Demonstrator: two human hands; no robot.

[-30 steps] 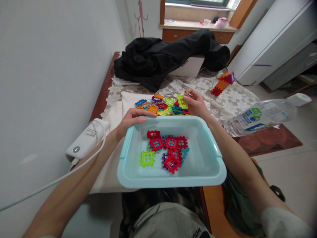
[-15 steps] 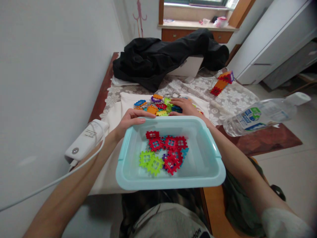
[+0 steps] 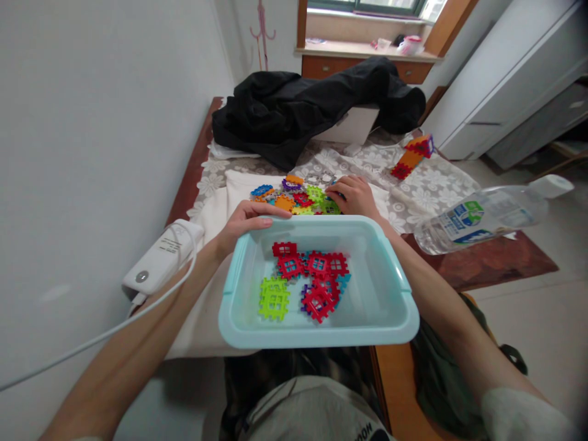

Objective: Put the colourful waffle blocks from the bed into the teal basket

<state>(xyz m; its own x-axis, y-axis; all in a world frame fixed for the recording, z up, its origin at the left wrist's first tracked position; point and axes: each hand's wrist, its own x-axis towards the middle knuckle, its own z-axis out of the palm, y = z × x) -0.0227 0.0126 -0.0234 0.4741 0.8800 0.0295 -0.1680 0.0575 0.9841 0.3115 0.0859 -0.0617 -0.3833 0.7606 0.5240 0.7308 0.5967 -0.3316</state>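
The pale-blue rectangular plastic tub (image 3: 319, 338) could tip if the left hand (image 3: 241, 222), half-open on its eleven-o'clock rim, presses; the right hand (image 3: 357, 196), curled at one o'clock, hold hidden, could scatter multicoloured notched plastic pieces (image 3: 284, 203) at twelve

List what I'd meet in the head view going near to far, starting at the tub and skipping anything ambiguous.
Tub → loose toy pieces → black cloth → sill → window.
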